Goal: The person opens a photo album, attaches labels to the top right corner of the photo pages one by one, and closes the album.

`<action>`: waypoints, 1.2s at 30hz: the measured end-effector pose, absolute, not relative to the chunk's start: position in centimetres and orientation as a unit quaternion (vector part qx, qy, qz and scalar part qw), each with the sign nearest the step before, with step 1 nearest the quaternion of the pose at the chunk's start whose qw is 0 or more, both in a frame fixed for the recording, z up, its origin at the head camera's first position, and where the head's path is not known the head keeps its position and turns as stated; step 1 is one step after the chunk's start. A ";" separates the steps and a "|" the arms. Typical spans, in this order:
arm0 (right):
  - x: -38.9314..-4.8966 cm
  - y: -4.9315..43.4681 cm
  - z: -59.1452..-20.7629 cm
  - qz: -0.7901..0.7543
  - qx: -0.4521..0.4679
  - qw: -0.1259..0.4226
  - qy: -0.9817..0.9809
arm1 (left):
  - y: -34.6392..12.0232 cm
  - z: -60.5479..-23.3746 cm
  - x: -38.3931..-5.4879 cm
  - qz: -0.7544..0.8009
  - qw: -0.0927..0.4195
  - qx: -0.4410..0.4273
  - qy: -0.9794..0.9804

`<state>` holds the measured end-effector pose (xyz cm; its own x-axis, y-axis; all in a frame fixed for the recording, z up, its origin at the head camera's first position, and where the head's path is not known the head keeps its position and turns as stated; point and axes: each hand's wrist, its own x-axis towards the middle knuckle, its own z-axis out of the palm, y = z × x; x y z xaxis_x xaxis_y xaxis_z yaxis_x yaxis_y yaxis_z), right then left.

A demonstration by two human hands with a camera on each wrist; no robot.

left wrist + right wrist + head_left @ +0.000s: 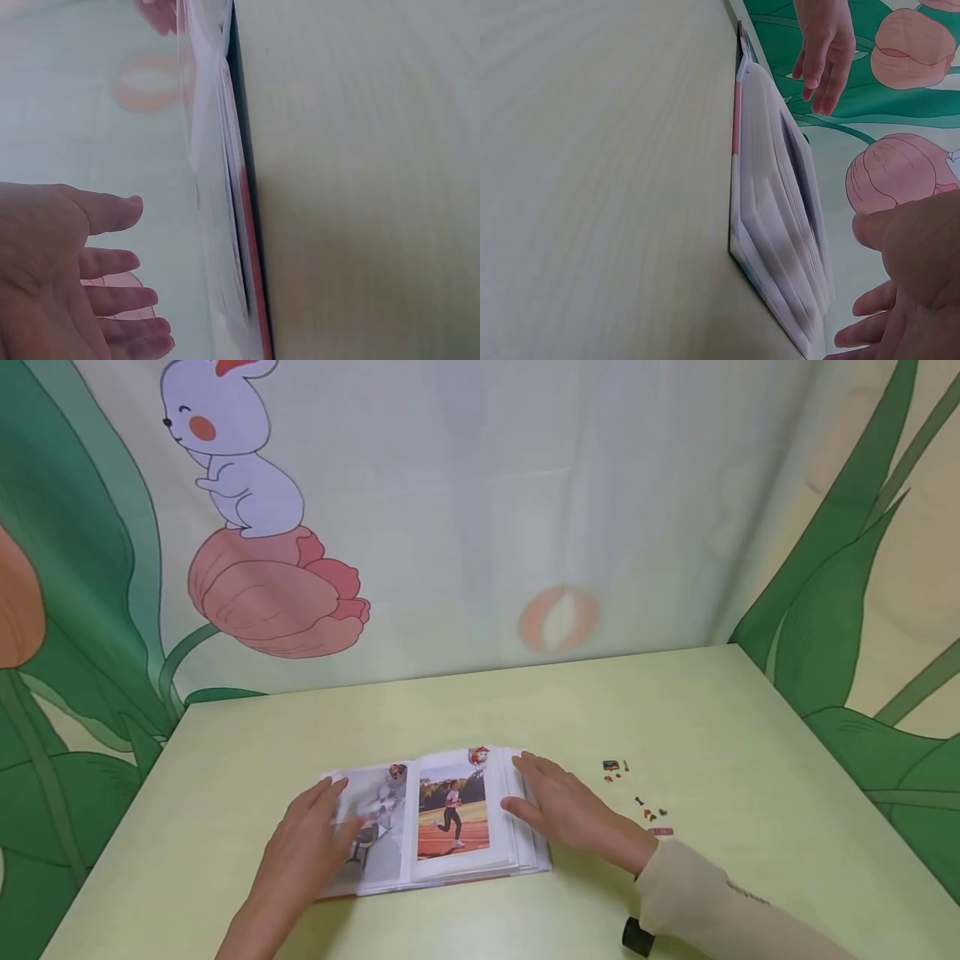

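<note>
A photo album lies spread on the table, a photo on each page. The right page's photo shows a runner on a track, with a small cartoon sticker at the page's upper corner. My left hand hovers over the left page and partly hides its greyish photo. Over the right page's outer edge is my right hand, fingers loosely extended. In the wrist views, both the left hand and the right hand appear raised above the album with nothing in them.
Several small colourful stickers lie on the table right of the album, some close to the right forearm. A small black object shows beside the right sleeve. Printed curtains stand behind the table and at its sides.
</note>
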<state>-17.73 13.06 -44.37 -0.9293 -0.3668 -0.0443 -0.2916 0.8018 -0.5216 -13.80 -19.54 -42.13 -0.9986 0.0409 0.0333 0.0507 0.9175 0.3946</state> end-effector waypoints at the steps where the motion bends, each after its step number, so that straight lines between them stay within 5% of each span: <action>1: -17.6 13.1 -44.5 -0.266 -0.173 0.070 0.946 | -19.9 -42.3 -13.7 -0.207 0.004 -0.015 -0.978; 24: -16.3 11.5 -45.5 -0.258 -0.175 0.050 0.949 | -22.0 -43.6 -14.5 -0.223 -0.136 0.049 -0.964; 36: -16.2 11.1 -45.8 -0.199 -0.178 0.056 0.962 | -21.8 -44.6 -14.2 -0.192 -0.119 0.001 -0.974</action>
